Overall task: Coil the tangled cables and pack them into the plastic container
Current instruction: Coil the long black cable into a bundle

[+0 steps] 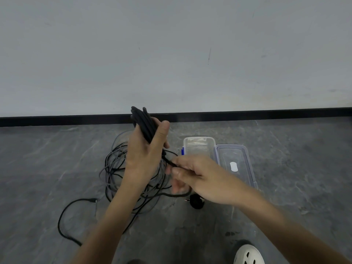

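Gripping the coiled cable [143, 122], left hand [144, 149]; right hand [192, 172] pinches its strand

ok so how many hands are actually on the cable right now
2. The left hand grips the coiled black bundle, held up above the tangled pile. The right hand pinches a strand leading from that bundle, beside the open container.

Wall [171, 54]: plain, pale grey, above the baseboard [266, 112], with a thin dark scratch [209, 56]. Baseboard: black strip, full width. Floor [295, 168]: grey, pale-streaked, below the baseboard. Lighting: even, diffuse.
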{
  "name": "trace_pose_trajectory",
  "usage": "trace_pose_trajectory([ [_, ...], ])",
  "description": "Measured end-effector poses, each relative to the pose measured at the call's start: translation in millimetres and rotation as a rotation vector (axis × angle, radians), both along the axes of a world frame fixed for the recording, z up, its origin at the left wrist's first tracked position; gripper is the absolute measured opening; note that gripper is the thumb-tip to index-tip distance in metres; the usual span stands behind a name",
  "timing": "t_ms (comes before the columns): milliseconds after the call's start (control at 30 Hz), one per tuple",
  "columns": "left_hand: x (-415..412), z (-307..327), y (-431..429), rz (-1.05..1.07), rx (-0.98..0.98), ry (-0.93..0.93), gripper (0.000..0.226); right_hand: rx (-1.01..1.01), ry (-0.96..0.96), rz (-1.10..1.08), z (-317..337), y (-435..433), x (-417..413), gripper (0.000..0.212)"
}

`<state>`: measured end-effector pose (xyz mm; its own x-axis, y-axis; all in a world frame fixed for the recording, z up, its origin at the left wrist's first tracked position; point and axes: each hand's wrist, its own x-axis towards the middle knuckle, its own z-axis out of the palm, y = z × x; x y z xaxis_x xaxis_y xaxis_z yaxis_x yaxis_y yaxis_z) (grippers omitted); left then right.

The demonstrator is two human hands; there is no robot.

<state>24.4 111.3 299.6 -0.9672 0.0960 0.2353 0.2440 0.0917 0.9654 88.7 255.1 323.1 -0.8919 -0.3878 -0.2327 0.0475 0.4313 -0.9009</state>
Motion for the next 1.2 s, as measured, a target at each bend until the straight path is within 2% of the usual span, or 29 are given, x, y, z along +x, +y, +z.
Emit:
trace_pose_trajectory([
  [100, 0, -2, 1, -0.001, -0.075, 0.029, 0.04, 0.053, 0.088, 0.001, 1, -4, 3, 0.02],
  [233, -2, -6, -2, 0.023, -0.195, 0.047, 0.044, 0.02, 0.054, -0.026, 1, -6, 2, 0.025],
  [333, -2, -6, -4, -0.064, -0.289, -0.012, 0.048, 0.009, 0.041, -0.016, 2, -6, 1, 0.027],
  [467, -4, -10, -8, -0.167, -0.475, -0.043, 0.074, 0.006, 0.129, -0.066, 4, 5, -2, 0.023],
  [533, -1, -8, -7, -0.271, -0.456, -0.116, 0.081, 0.007, 0.187, -0.099, 6, 9, -4, 0.022],
  [600, 5, -3, -5, -0.393, -0.389, -0.208, 0.076, -0.002, 0.255, -0.12, 8, 12, -6, 0.018],
  [700, 10, 1, -4, -0.572, -0.311, -0.312, 0.079, -0.089, 0.301, -0.181, 7, 16, -9, 0.004],
  [767, 12, 3, -4, -0.68, -0.241, -0.375, 0.084, -0.143, 0.315, -0.268, 6, 21, -13, 0.009],
  [833, 13, 5, -3, -0.747, -0.21, -0.403, 0.078, -0.17, 0.333, -0.311, 3, 26, -16, 0.015],
  [900, 15, 7, 0, -0.767, -0.209, -0.404, 0.049, -0.173, 0.354, -0.314, 1, 28, -17, 0.016],
  [967, 15, 10, 1, -0.773, -0.186, -0.429, 0.032, -0.158, 0.39, -0.326, -2, 28, -17, 0.017],
  [1100, 14, 12, 1, -0.768, -0.19, -0.456, 0.035, 0.008, 0.584, -0.29, -2, 26, -17, 0.014],
  [1200, 13, 11, 1, -0.765, -0.193, -0.504, 0.031, 0.241, 0.782, -0.173, -3, 28, -17, 0.007],
])
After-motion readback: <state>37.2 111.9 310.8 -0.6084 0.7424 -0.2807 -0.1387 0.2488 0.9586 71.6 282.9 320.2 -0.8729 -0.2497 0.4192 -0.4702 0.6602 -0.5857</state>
